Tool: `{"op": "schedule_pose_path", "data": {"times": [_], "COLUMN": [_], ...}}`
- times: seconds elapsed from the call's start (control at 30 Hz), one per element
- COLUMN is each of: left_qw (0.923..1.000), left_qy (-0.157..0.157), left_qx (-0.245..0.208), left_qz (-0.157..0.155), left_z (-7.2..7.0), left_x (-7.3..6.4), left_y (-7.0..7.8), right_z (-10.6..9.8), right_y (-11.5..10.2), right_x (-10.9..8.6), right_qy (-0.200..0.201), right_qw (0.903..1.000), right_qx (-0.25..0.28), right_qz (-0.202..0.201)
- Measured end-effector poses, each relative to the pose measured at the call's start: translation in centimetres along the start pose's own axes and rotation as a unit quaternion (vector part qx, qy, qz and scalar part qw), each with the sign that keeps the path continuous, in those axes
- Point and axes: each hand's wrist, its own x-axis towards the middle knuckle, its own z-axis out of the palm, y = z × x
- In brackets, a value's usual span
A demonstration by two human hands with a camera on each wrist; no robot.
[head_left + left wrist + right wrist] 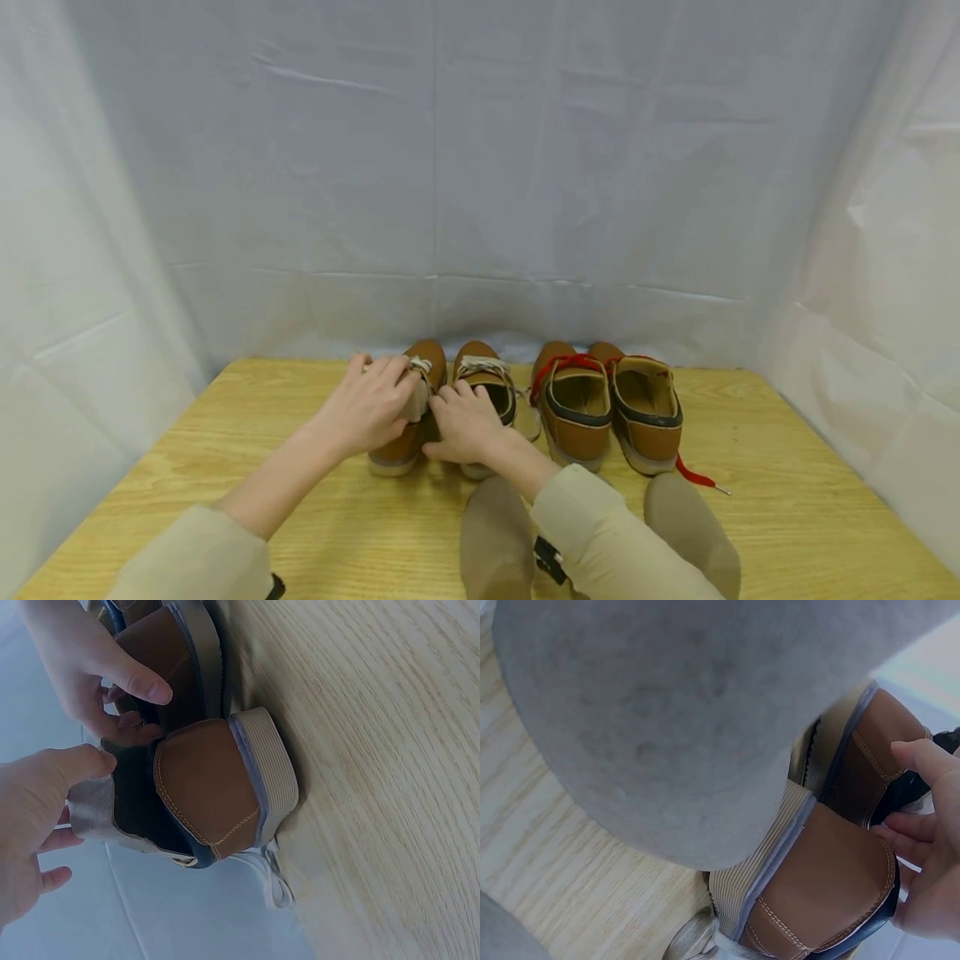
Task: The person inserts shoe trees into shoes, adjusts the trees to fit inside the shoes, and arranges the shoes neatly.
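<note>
Beside each other stand two brown shoes with pale laces, the left shoe (392, 454) and its neighbour (480, 350). My left hand (367, 404) pinches the pale raised tongue (90, 814) of the left shoe, thumb on its inner face and fingers behind. The dark lining (139, 795) shows below the thumb. My right hand (467, 423) reaches between the two shoes, fingertips by the left shoe's collar. In the right wrist view, the thumb (919, 756) of that hand stands apart from its fingers. A knee hides part of that view.
To the right stands a pair of brown shoes with red laces, one shoe (588, 429) beside the other (651, 433). A red lace end (697, 479) trails on the wooden table (360, 533). Pale cloth (450, 167) hangs behind. Two clothed knees (495, 533) are at the front edge.
</note>
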Motion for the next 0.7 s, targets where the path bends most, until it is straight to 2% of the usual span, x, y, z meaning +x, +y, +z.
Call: {"op": "schedule_pose_path", "data": {"times": [0.3,0.7], "left_qw": [0.9995,0.9992], "left_qy": [-0.029,-0.036], "left_qx": [-0.002,0.011], "left_qz": [-0.013,-0.013], "left_z": [-0.02,0.46], "left_x": [0.16,0.59], "left_y": [-0.15,-0.09], "right_z": [-0.18,-0.18], "right_y": [-0.18,-0.19], "right_x": [-0.04,-0.05], "right_qy": [-0.003,-0.007], "right_qw": [1.0000,1.0000], "right_qx": [-0.001,0.000], "right_qz": [0.001,0.003]}}
